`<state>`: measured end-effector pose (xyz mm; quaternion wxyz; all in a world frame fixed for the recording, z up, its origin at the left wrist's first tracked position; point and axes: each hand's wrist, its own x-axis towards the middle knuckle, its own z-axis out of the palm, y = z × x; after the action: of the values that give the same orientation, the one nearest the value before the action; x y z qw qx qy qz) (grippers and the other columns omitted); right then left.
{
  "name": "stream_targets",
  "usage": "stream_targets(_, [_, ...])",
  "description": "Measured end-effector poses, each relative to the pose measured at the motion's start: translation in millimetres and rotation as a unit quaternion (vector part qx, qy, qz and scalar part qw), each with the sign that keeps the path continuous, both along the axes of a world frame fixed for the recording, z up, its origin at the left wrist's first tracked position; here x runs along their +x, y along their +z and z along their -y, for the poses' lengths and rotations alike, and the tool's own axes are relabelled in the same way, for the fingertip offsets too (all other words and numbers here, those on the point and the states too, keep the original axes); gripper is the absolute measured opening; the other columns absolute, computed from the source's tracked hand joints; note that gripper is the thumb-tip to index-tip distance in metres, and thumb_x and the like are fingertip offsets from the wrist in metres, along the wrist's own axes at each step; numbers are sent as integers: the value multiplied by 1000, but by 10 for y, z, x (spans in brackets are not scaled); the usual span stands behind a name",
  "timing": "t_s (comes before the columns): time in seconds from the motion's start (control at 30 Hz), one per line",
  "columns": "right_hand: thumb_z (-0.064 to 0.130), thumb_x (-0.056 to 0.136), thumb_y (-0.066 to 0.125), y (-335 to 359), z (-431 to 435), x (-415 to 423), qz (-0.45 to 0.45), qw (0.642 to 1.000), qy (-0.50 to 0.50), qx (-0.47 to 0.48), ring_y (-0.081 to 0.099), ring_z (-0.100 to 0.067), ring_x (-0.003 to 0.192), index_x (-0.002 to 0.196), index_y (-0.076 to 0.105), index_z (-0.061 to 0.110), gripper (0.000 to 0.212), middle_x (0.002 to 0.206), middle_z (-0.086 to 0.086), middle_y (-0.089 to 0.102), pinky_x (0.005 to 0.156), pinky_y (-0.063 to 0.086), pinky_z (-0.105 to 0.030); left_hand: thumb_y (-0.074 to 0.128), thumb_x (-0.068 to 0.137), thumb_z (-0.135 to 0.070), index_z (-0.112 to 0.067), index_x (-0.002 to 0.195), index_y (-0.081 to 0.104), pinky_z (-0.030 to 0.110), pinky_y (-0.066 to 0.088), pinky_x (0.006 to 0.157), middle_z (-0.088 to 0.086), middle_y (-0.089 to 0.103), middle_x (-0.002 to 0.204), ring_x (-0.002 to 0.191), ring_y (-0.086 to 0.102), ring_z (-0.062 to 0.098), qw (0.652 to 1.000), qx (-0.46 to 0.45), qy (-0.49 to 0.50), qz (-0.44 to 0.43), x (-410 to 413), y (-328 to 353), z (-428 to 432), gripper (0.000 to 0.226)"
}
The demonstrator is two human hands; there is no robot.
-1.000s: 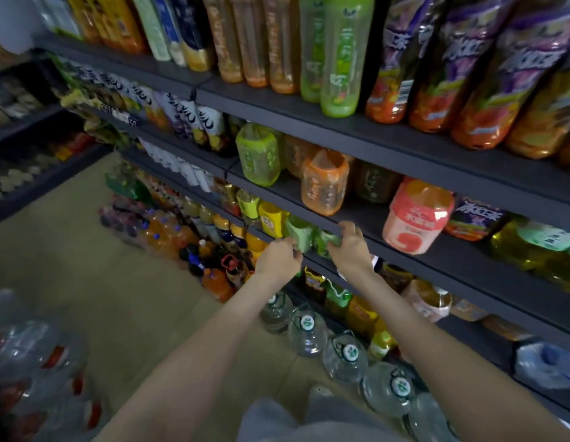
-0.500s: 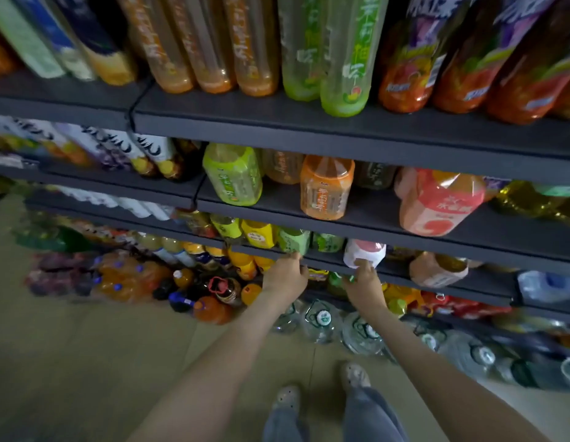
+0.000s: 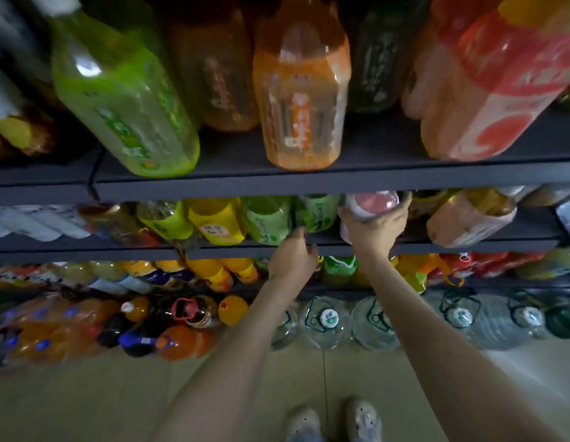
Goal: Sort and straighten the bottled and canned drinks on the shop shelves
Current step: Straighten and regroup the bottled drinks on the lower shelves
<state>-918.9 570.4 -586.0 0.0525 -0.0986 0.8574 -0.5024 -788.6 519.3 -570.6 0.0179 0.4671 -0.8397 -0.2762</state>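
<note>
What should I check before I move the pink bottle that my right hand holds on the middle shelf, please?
1. Grip of right hand on pink bottle: ok.
2. Nothing in left hand: ok.
3. Base of pink bottle resting on shelf: cannot tell, hidden by the hand.
4. Its label facing front: cannot tell, blurred.
5. Gap between shoes and water jugs: ok.

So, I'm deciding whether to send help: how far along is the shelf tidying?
Roughly midway. Done: the yellow bottle and green bottles line the middle shelf front. In hand: the right hand has its grip on a pink bottle there; the left hand hovers open beside it. Left: the big bottles above stand staggered, and the soda bottles at bottom left look jumbled.
</note>
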Motion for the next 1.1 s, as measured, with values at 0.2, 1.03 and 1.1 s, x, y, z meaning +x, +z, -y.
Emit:
stream_targets(0.2, [39, 63, 79, -386, 123, -127, -118, 993, -15, 1, 41, -42, 117, 140, 32, -6, 100, 129, -25, 43, 96, 28, -39, 56, 92, -28, -10, 136, 42, 42, 52, 79, 14, 64, 116, 103, 61, 31, 996, -41, -9, -84, -233, -455, 66, 50])
stream_targets(1.03, [27, 63, 84, 331, -795, 313, 67, 993, 87, -42, 39, -25, 120, 136, 32, 13, 90, 126, -5, 38, 99, 42, -42, 77, 68, -40, -19, 133, 29, 30, 48, 80, -2, 52, 127, 109, 56, 16, 972, 129, -101, -170, -294, 193, -519, 83])
stream_targets(1.1, [25, 62, 84, 197, -683, 232, 45, 995, 72, -52, 39, -28, 121, 136, 33, 10, 91, 128, -9, 39, 99, 41, -44, 75, 71, -39, -20, 135, 28, 35, 50, 88, 1, 51, 131, 114, 56, 20, 970, 131, -86, -185, -398, 74, -459, 81])
